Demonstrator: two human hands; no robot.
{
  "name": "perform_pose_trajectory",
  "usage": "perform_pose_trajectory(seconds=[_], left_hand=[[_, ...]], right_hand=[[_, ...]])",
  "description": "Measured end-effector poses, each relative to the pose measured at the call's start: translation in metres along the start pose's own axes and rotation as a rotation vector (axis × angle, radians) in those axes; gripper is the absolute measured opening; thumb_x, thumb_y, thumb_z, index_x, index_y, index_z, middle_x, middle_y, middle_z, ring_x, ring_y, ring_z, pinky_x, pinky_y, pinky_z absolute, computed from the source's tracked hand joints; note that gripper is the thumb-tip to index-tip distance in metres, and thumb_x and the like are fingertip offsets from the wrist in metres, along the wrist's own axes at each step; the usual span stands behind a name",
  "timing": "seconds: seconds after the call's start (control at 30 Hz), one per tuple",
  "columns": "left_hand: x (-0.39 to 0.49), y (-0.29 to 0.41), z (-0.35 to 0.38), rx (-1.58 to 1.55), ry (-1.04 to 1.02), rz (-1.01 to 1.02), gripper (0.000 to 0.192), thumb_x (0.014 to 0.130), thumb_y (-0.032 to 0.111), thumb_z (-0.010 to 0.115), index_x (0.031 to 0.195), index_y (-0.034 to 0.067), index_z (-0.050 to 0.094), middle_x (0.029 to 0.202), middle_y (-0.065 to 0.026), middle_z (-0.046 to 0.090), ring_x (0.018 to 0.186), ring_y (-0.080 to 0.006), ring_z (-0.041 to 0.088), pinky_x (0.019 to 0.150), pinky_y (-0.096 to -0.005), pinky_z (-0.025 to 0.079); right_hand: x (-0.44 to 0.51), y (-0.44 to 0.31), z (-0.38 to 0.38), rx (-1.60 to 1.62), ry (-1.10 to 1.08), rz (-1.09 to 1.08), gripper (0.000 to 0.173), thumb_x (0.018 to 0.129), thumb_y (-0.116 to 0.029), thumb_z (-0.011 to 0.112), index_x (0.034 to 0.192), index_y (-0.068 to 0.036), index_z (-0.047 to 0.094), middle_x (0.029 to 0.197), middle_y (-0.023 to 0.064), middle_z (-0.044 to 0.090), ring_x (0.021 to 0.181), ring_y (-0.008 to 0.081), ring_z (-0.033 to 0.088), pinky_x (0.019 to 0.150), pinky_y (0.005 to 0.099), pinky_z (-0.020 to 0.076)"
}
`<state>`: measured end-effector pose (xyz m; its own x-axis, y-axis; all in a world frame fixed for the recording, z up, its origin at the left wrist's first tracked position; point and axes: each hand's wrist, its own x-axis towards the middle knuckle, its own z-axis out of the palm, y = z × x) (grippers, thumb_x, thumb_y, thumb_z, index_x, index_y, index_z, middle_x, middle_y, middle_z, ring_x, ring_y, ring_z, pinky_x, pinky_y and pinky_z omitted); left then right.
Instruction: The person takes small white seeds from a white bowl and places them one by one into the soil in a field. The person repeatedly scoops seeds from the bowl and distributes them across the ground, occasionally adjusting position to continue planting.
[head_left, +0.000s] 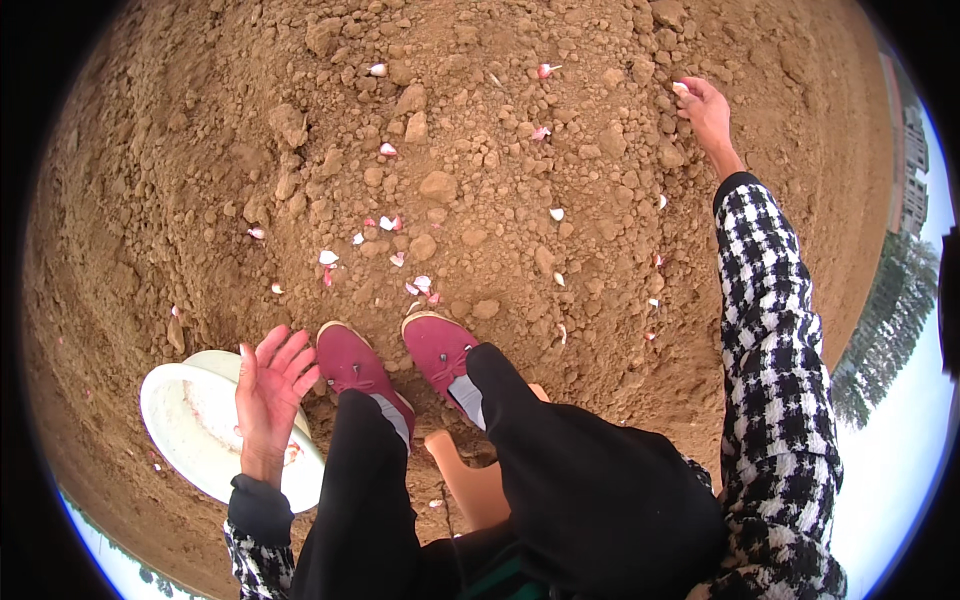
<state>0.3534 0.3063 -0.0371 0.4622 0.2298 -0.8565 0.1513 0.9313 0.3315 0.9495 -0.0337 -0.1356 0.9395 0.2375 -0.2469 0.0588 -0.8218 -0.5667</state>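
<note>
Between the fingertips of my right hand (705, 112) is a pale garlic clove (680, 88), held just over the soil at the upper right. My left hand (276, 382) is palm up with its fingers spread and nothing in it. Behind that hand a white basin (187, 442) rests on the ground, with a few reddish bits inside; my hand and wrist hide part of it. Other garlic cloves lie spaced out on the soil, among them one near the top (378, 70) and a pinkish one (546, 71) to its right.
Brown cloddy soil (465, 172) spreads all around. My maroon shoes (352, 360) stand on it, with garlic skins (422, 284) scattered before them. An orange plastic stool (472, 487) shows below my legs. Trees (885, 322) and buildings (915, 172) appear at the far right rim.
</note>
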Motion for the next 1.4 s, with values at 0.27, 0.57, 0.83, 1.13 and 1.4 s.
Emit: perform_pose_trajectory(seconds=[0.27,0.57,0.83,1.13,1.4], left_hand=[[0.001,-0.001,-0.004,-0.015,-0.024,-0.007,0.064,0.102,0.049,0.037,0.138,-0.003,0.038,0.129,-0.0232,0.054,0.110,-0.0314,0.060,0.092,-0.0447,0.053],[0.008,-0.003,0.012,-0.014,0.005,-0.013,0.063,0.101,0.048,0.039,0.137,-0.003,0.039,0.129,-0.0229,0.054,0.109,-0.0302,0.061,0.091,-0.0436,0.053],[0.003,0.001,0.012,-0.052,-0.024,0.049,0.060,0.102,0.046,0.039,0.136,-0.003,0.041,0.128,-0.0223,0.055,0.107,-0.0301,0.062,0.090,-0.0441,0.053],[0.004,-0.009,0.017,-0.090,-0.096,0.035,0.058,0.102,0.045,0.039,0.136,-0.002,0.042,0.129,-0.0215,0.054,0.106,-0.0302,0.062,0.089,-0.0464,0.054],[-0.003,-0.010,0.015,-0.070,-0.056,0.053,0.055,0.103,0.043,0.039,0.136,-0.001,0.044,0.127,-0.0184,0.057,0.105,-0.0271,0.062,0.088,-0.0444,0.054]], right_hand=[[-0.001,-0.018,0.004,-0.443,0.000,-0.223,0.029,0.085,-0.028,0.067,0.094,-0.001,0.069,0.084,0.0190,0.070,0.081,0.0337,0.068,0.077,0.0405,0.0522],[0.030,-0.027,0.028,-0.649,0.032,-0.051,0.019,0.075,-0.011,0.058,0.081,0.003,0.071,0.084,0.0242,0.069,0.088,0.0359,0.068,0.083,0.0424,0.0522],[-0.044,-0.034,0.013,-0.253,0.232,-0.146,0.030,0.088,-0.025,0.065,0.110,-0.004,0.066,0.090,0.0127,0.069,0.081,0.0231,0.066,0.076,0.0357,0.0521],[-0.177,-0.025,0.034,-0.789,-0.281,-0.876,0.055,0.087,-0.035,0.063,0.137,-0.018,0.045,0.147,0.0071,0.035,0.135,0.0257,0.034,0.110,0.0531,0.0243],[-0.154,0.021,-0.046,-0.751,-0.059,-0.418,0.068,0.082,-0.035,0.069,0.142,-0.018,0.042,0.152,0.0115,0.029,0.136,0.0354,0.032,0.107,0.0505,0.0318]])
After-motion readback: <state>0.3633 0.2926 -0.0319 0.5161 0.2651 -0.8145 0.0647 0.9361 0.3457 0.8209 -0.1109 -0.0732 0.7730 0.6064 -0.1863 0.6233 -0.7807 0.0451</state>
